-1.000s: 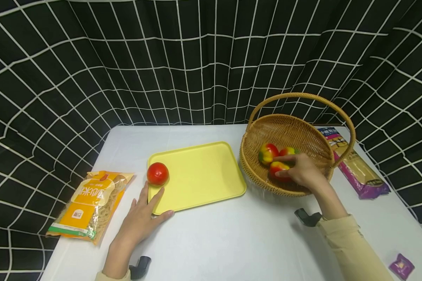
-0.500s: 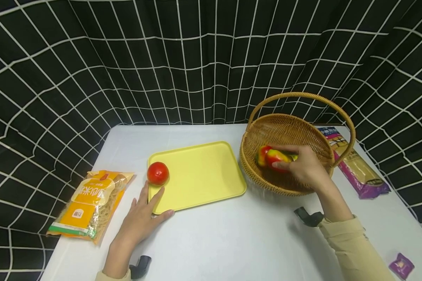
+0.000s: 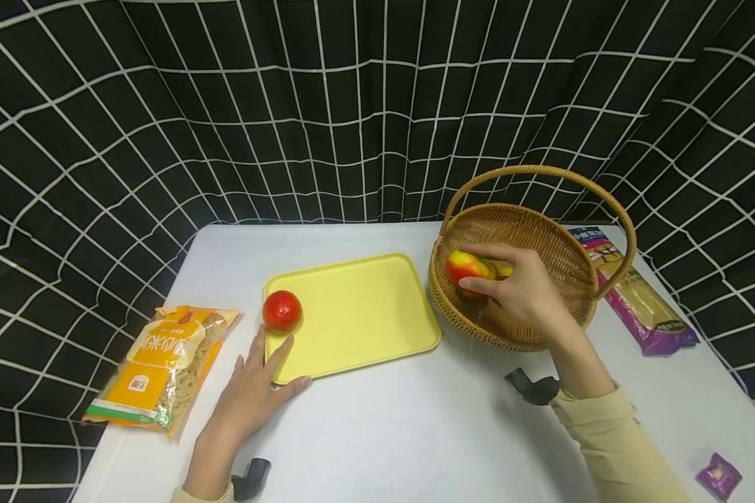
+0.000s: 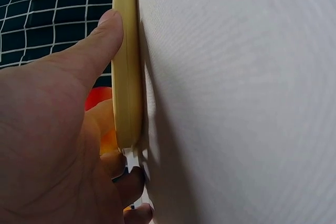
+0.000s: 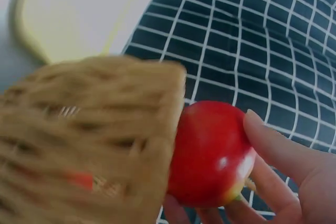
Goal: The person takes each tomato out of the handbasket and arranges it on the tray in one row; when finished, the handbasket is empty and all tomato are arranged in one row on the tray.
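- The yellow tray [image 3: 358, 314] lies on the white tablecloth [image 3: 415, 433], slightly askew.
- Just right of the tray stands the wicker basket [image 3: 563, 255], its tall arched handle raised.
- The right hand [image 3: 523, 283] reaches into the basket, right of the tray. Its thumb and fingers are parted only by the width of the red-and-yellow fruit [image 3: 468, 267] they pinch.
- That fruit is over the part of the basket nearest the tray, and the right wrist view shows its glossy red side between thumb and fingers.
- More fruit [image 3: 506, 271] shows in the basket, right of the tray and partly hidden by the hand; whether it touches the held one I cannot tell.
- The left hand [image 3: 247, 395] rests at the tray's near left corner, fingers spread and fairly straight, gripping nothing. In the left wrist view its thumb touches the tray's edge.
- A round red fruit [image 3: 282, 311] sits at the tray's left end, just beyond those fingertips.
- Left of the tray lies an orange bag [image 3: 157, 367] with a clear window.
- Well right of the tray, past the basket, is a purple-and-gold packet [image 3: 635, 300]; nearer the person, a small purple sachet [image 3: 719, 477].
- Behind the tray hangs a black curtain [image 3: 352, 119] with a white grid.
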{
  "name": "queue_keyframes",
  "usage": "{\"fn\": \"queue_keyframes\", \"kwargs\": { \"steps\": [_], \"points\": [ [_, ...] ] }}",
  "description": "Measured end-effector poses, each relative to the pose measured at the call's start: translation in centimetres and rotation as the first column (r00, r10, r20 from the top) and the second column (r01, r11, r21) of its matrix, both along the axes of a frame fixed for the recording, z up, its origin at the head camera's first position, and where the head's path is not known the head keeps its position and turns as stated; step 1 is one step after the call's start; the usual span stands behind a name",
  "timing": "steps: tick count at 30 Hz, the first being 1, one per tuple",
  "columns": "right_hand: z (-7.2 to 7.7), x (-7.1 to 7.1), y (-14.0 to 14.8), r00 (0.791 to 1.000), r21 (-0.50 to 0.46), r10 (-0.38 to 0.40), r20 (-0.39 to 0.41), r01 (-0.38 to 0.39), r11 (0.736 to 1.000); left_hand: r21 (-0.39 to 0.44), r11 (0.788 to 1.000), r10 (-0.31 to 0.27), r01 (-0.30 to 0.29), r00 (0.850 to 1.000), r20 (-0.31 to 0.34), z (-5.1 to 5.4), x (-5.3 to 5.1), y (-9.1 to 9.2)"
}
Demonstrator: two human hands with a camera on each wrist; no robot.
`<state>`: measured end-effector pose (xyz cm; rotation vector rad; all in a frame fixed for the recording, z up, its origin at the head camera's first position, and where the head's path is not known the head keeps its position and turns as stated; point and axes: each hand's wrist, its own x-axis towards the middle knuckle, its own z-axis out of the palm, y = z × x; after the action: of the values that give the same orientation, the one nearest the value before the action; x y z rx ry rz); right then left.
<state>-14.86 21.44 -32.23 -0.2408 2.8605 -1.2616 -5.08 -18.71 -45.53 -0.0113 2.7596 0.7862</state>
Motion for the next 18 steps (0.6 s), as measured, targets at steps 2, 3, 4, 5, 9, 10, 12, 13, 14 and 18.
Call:
{"fn": "queue_keyframes", "kwargs": {
  "steps": [2, 3, 4, 5, 9, 10, 12, 13, 14, 18],
  "points": [
    [0.0, -0.1, -0.7, 1.000, -0.037, 0.009, -0.015, -0.009, 0.999, -0.003, 1.000, -0.001, 0.001, 1.000, 0.001, 0.0, 0.0, 0.0],
    [0.0, -0.1, -1.1, 1.000, -0.058, 0.017, -0.025, -0.019, 0.998, -0.004, 1.000, -0.002, 0.002, 1.000, 0.000, 0.0, 0.0, 0.0],
    [-0.1, -0.2, -1.5, 0.999, -0.077, 0.024, -0.031, -0.026, 0.997, -0.004, 1.000, -0.002, 0.002, 1.000, 0.001, 0.0, 0.0, 0.0],
    [-0.1, -0.3, -1.9, 0.999, -0.095, 0.029, -0.032, -0.032, 0.995, -0.004, 1.000, -0.002, 0.002, 1.000, 0.001, 0.0, 0.0, 0.0],
    [-0.6, -0.6, -4.0, 0.998, -0.143, 0.060, -0.017, -0.062, 0.988, -0.004, 1.000, -0.002, 0.002, 1.000, 0.005, 0.0, 0.0, -0.1],
    [-0.8, -0.7, -4.5, 0.998, -0.152, 0.067, -0.010, -0.068, 0.986, -0.005, 1.000, -0.001, 0.001, 1.000, 0.008, 0.0, 0.0, -0.1],
    [-1.1, -0.8, -5.6, 0.996, -0.173, 0.085, 0.003, -0.083, 0.981, -0.003, 1.000, 0.000, 0.000, 1.000, 0.012, -0.1, 0.0, -0.1],
    [-1.2, -0.9, -6.2, 0.996, -0.183, 0.093, 0.009, -0.089, 0.979, -0.003, 1.000, -0.001, 0.001, 1.000, 0.013, -0.1, 0.0, -0.1],
    [-1.4, -0.9, -6.8, 0.995, -0.196, 0.101, 0.015, -0.096, 0.976, -0.001, 1.000, -0.001, 0.001, 1.000, 0.015, -0.1, 0.0, -0.1],
    [-2.1, -1.0, -9.1, 0.991, -0.226, 0.134, 0.019, -0.126, 0.966, 0.003, 1.000, -0.006, 0.006, 1.000, 0.015, -0.1, 0.0, 0.0]
  ]
}}
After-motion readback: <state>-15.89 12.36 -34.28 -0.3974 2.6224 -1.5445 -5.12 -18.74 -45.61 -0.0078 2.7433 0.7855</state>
